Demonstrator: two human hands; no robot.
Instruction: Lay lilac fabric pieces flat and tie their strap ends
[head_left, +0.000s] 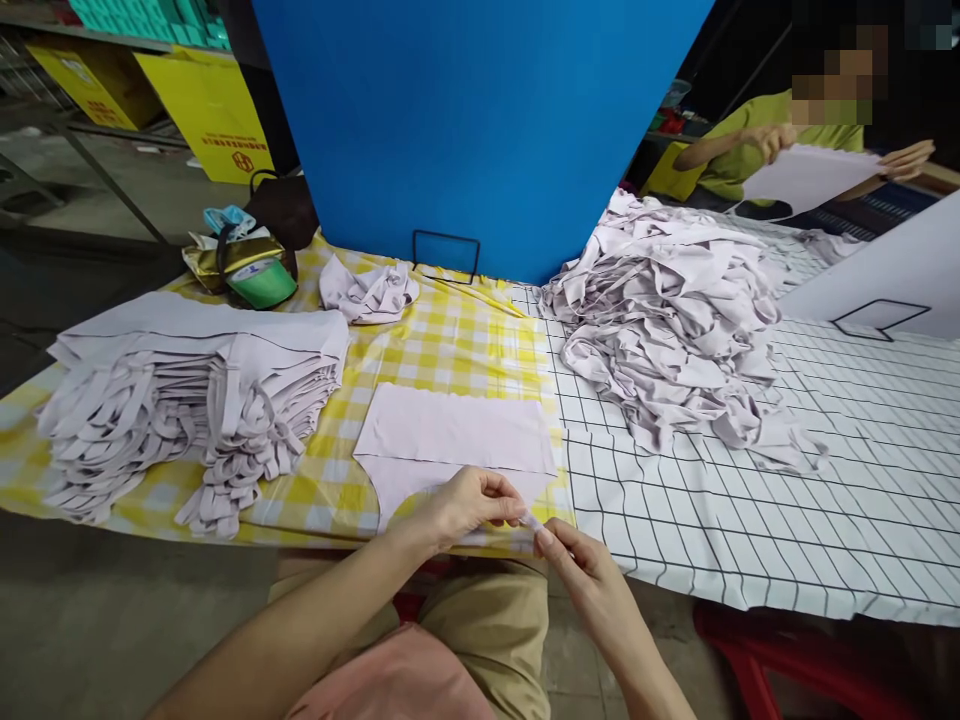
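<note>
both hands (531, 520) pinching strap of pale garment (457, 430) on yellow-checked cloth (442, 350)

yellow boxes (202, 100) bear red print, one an emblem; wording illegible.

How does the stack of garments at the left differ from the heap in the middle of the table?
The stack lies in fairly even layers, while the heap is crumpled and tangled. The stack sits on the yellow checked cloth; the heap rests mainly on the white cloth with dark lines. Both consist of many pieces of similar pale pinkish-grey fabric.
</note>
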